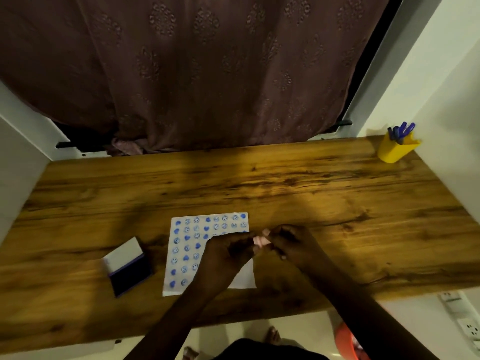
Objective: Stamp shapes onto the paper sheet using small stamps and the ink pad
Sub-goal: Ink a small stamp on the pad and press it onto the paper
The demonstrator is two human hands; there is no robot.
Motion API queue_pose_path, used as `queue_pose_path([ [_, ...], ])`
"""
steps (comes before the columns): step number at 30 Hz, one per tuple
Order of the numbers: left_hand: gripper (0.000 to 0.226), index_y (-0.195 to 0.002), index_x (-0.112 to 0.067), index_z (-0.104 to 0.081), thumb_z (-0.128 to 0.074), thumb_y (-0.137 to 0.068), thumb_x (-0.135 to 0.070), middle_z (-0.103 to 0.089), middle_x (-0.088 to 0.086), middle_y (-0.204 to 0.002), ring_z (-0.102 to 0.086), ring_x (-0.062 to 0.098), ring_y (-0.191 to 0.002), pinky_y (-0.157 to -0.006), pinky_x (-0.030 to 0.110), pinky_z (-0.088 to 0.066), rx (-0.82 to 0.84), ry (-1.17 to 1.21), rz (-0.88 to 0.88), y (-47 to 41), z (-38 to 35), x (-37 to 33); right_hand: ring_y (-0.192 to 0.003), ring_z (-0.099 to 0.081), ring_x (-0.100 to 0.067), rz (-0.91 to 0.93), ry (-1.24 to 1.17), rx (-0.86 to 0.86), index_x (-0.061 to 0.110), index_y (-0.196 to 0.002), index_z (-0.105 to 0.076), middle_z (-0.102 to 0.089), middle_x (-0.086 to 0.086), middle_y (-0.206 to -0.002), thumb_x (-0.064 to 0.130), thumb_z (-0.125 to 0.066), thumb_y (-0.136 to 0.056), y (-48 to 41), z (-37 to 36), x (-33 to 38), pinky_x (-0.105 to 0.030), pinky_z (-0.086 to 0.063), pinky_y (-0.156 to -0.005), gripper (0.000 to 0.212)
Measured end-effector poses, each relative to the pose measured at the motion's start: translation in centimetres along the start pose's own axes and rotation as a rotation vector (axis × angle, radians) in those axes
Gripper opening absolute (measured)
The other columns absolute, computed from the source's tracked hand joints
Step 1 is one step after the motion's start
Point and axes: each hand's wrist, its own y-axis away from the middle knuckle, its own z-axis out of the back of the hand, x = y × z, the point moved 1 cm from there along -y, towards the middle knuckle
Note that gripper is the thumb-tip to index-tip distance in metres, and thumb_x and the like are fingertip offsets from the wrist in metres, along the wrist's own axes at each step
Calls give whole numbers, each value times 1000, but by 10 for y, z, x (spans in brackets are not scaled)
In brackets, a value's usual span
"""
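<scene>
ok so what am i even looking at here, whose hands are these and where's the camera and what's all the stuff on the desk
There is one picture, taken by a camera worn on a person's head, looking down at their own two bare hands. No machine is involved. The left hand and right hand meet over a wooden table, together holding a small pink stamp. Under them lies a paper sheet already covered in blue stamped hearts and smiley faces. To its left sits an open ink pad. In the far right corner stands a yellow cup of blue pens. A brown curtain hangs behind.

Both hands [259,246] around a pink stamp [260,240] above the blue-stamped paper sheet [185,253], open ink pad [128,268] beside
</scene>
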Motion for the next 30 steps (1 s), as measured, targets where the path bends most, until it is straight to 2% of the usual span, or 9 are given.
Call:
queue_pose_path([
  [4, 37, -103, -39, -75, -80, -86, -6, -79, -29, -99, -74, -6, -102, -88, 9, -54, -52, 61, 51, 7, 17, 0, -68, -68, -1, 9, 4, 52, 11, -95, -76, -80, -5, -88, 31, -71, -92, -6, -14, 8, -22, -50, -67, 20],
  [8, 22, -107, -29, -80, -80, -87, -19, -81, -18, -97, -76, 0, -98, -86, 21, -60, -97, 14, 126, 13, 42, 10, -95, -75, -10, 51, 87, 111, 17, -103, -76, -79, 2, -101, 27, -80, -85, -15, -30, 13, -31, -60, -84, 20],
  [10, 23, -109, -24, -80, -81, -86, -24, -80, -16, -99, -77, 2, -97, -88, 23, -61, -151, -8, 175, 15, 57, 17, -93, -75, -10, 59, 156, 101, 21, -103, -75, -79, 4, -98, 31, -82, -83, -20, -39, 17, -34, -62, -84, 23],
  [13, 24, -109, -24, -81, -82, -85, -25, -82, -10, -103, -78, 5, -97, -92, 35, -63, -234, 32, 218, 21, 84, 29, -81, -76, -11, 83, 168, 102, 19, -104, -74, -79, 2, -89, 30, -82, -82, -27, -59, 25, -28, -61, -72, 26],
  [17, 25, -110, -24, -81, -81, -86, -24, -83, -6, -104, -78, 6, -98, -92, 40, -64, -334, 76, 252, 36, 123, 38, -86, -76, -7, 124, 218, 147, 20, -106, -75, -80, 4, -95, 30, -84, -80, -38, -94, 30, -27, -62, -80, 30],
  [20, 19, -101, -33, -81, -78, -88, -19, -83, -6, -101, -79, 12, -96, -86, 45, -64, -401, 131, 261, 54, 152, 44, -86, -74, -2, 173, 300, 194, 24, -100, -78, -79, 10, -92, 37, -80, -83, -45, -127, 36, -26, -60, -80, 21],
  [23, 11, -102, -19, -78, -75, -91, -21, -83, 5, -96, -80, 24, -91, -84, 54, -64, -465, 160, 302, 70, 181, 59, -79, -73, -2, 208, 360, 259, 27, -94, -76, -78, 10, -85, 45, -74, -87, -50, -167, 42, -27, -60, -76, 20],
  [26, 16, -106, -18, -79, -75, -92, -25, -83, 2, -98, -80, 16, -92, -85, 45, -66, -536, 104, 341, 84, 206, 72, -80, -71, 0, 286, 489, 311, 28, -96, -73, -76, 11, -85, 50, -71, -88, -54, -206, 45, -23, -58, -74, 23],
  [30, 19, -112, -13, -78, -74, -94, -17, -82, 1, -105, -79, 11, -97, -80, 29, -65, -574, 53, 316, 101, 231, 83, -84, -69, -8, 415, 657, 366, 21, -101, -69, -74, 4, -92, 41, -66, -94, -60, -254, 41, -23, -55, -73, 22],
])
